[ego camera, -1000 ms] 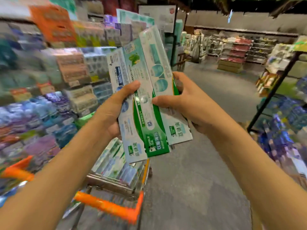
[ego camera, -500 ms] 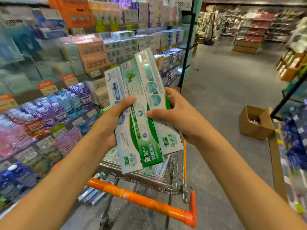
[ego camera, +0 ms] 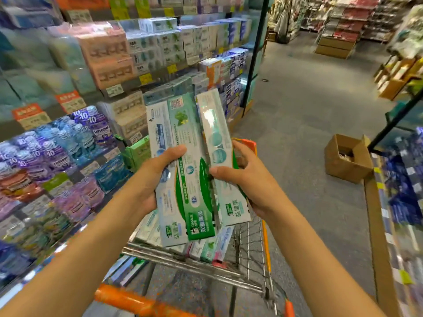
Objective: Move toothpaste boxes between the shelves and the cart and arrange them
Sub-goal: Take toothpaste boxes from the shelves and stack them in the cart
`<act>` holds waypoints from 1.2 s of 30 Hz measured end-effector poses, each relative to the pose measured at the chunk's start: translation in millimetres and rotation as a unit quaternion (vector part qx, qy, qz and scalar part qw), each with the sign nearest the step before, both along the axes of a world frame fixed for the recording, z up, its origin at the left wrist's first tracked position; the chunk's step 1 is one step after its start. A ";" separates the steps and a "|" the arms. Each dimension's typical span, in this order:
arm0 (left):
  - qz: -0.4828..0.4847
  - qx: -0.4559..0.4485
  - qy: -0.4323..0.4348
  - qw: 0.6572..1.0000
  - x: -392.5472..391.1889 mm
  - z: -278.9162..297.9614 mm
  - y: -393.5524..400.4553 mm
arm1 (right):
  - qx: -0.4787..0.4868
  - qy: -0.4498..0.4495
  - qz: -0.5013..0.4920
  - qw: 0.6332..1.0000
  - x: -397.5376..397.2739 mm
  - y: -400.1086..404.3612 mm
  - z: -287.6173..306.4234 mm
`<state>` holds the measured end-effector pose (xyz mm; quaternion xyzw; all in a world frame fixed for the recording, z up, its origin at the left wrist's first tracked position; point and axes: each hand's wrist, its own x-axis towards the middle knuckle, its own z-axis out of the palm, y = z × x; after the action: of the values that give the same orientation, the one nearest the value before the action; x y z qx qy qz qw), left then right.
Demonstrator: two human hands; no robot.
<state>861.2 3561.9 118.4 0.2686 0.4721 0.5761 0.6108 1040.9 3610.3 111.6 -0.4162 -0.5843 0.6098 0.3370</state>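
I hold a fan of three toothpaste boxes upright above the cart. My left hand [ego camera: 158, 177] grips the pale blue box [ego camera: 160, 133] and the green Darlie box [ego camera: 194, 202], thumb across their fronts. My right hand [ego camera: 247, 179] grips the white and teal box [ego camera: 217, 133], thumb on its front and fingers behind. More toothpaste boxes [ego camera: 206, 248] lie in the wire cart [ego camera: 249, 243] below. The shelves [ego camera: 160, 49] on the left carry stacked toothpaste boxes.
The cart's orange handle [ego camera: 137, 303] is near the bottom edge. Mouthwash bottles [ego camera: 68, 143] fill the lower left shelves. An open cardboard box [ego camera: 348, 159] sits on the grey floor at right, beside another shelf unit [ego camera: 402, 202]. The aisle runs ahead.
My view has dropped and turned, showing more of the cart and the floor. Both hands keep the same hold on the three boxes, now directly above the cart basket.
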 end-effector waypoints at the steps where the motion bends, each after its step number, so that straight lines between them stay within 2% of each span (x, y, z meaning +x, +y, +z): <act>1: 0.006 -0.019 0.013 1.000 -9.2 -8.8 6.5 | -0.032 0.013 -0.024 0.999 -2.4 6.7 -16.1; 3: 0.029 -0.056 0.039 0.997 -36.4 -29.4 20.4 | -0.112 0.060 -0.088 0.988 -4.6 15.4 -50.5; 5: 0.019 -0.090 0.057 0.994 -66.0 -50.2 37.7 | -0.177 0.063 -0.156 0.970 -11.1 19.6 -85.3; 8: 0.007 -0.124 0.045 0.991 -100.2 -69.9 56.6 | -0.207 0.021 -0.200 0.957 -29.3 26.6 -134.2; 11: -0.033 -0.142 0.038 0.989 -122.0 -84.8 73.6 | -0.227 0.026 -0.204 0.952 -49.7 26.9 -192.3; 13: -0.062 -0.147 0.034 0.987 -133.7 -90.2 83.9 | -0.243 0.009 -0.212 0.946 -67.7 16.9 -196.5; 17: -0.096 -0.139 0.078 0.983 -148.0 -105.2 96.3 | -0.280 -0.035 -0.247 0.927 -83.5 5.0 -207.7; 21: -0.135 -0.125 0.042 0.982 -138.8 -114.6 103.4 | -0.291 -0.085 -0.214 0.929 -85.8 7.5 -216.3; 23: -0.144 -0.128 0.024 0.981 -128.5 -112.8 102.6 | -0.285 -0.145 -0.188 0.929 -85.2 13.0 -219.4; 26: -0.181 -0.146 0.025 0.972 -117.2 -115.1 104.2 | -0.246 -0.291 -0.140 0.914 -82.7 22.8 -220.7; 31: -0.191 -0.147 0.053 0.969 -92.8 -119.9 103.8 | -0.249 -0.355 -0.101 0.895 -72.1 32.3 -209.6; 33: -0.197 -0.159 0.061 0.965 -84.8 -125.9 103.2 | -0.216 -0.322 -0.180 0.904 -70.4 35.6 -186.9; 34: -0.200 -0.154 0.076 0.965 -82.5 -126.4 102.4 | -0.214 -0.246 -0.214 0.921 -71.6 36.8 -172.8; 35: -0.197 -0.156 0.098 0.963 -79.8 -128.1 102.5 | -0.230 -0.145 -0.210 0.939 -75.6 36.1 -155.1; 36: -0.206 -0.153 0.113 0.960 -75.5 -126.9 101.3 | -0.240 -0.084 -0.170 0.952 -81.1 33.2 -137.0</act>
<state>785.7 3663.2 -8.5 0.3270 0.5550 0.3248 0.6925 959.8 3643.5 -25.4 -0.6279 -0.3670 0.6285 0.2756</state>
